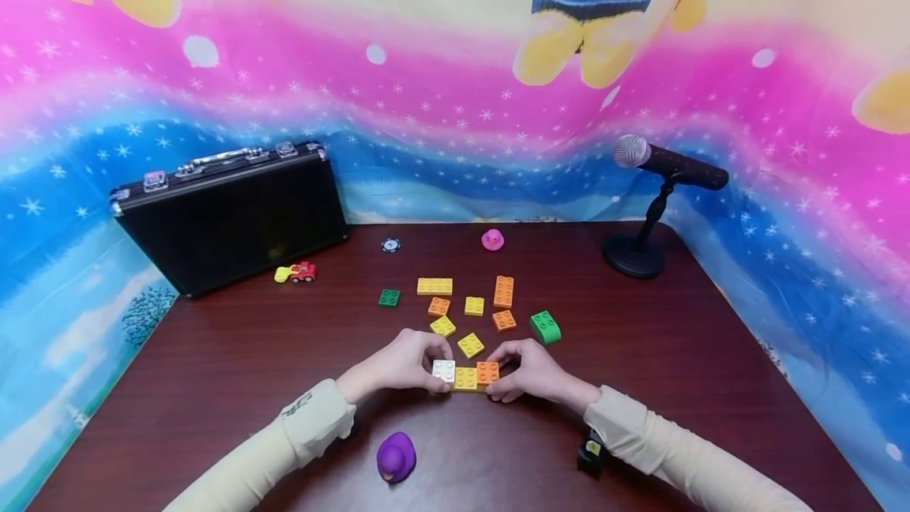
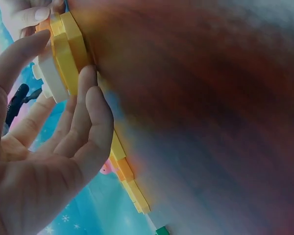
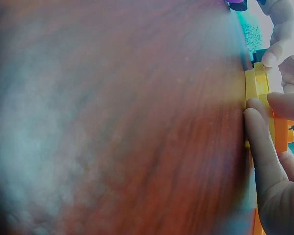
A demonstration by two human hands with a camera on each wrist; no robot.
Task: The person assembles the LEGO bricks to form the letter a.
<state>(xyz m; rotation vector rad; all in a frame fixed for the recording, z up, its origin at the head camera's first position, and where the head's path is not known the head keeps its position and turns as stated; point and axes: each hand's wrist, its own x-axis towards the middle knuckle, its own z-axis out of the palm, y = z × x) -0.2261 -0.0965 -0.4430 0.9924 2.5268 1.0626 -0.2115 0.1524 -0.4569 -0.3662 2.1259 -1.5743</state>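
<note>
A small assembly of toy bricks lies between my two hands near the middle of the table. At its left end is a white brick (image 1: 444, 370), in its middle a yellow brick (image 1: 465, 378), and at its right end an orange brick (image 1: 486, 372). More yellow shows beneath them in both wrist views. My left hand (image 1: 405, 362) grips the white end, thumb on the near side and fingers around the far side. With thumb and fingers, my right hand (image 1: 529, 374) pinches the orange end. Just beyond lies a loose yellow brick (image 1: 471, 345).
Several loose yellow and orange bricks, a dark green brick (image 1: 389, 298) and a bright green curved brick (image 1: 545, 326) lie farther back. A purple duck (image 1: 396, 457) sits in front. Behind stand a black case (image 1: 235, 220), toy car (image 1: 295, 272), poker chip (image 1: 391, 245), pink duck (image 1: 493, 239) and microphone (image 1: 671, 164).
</note>
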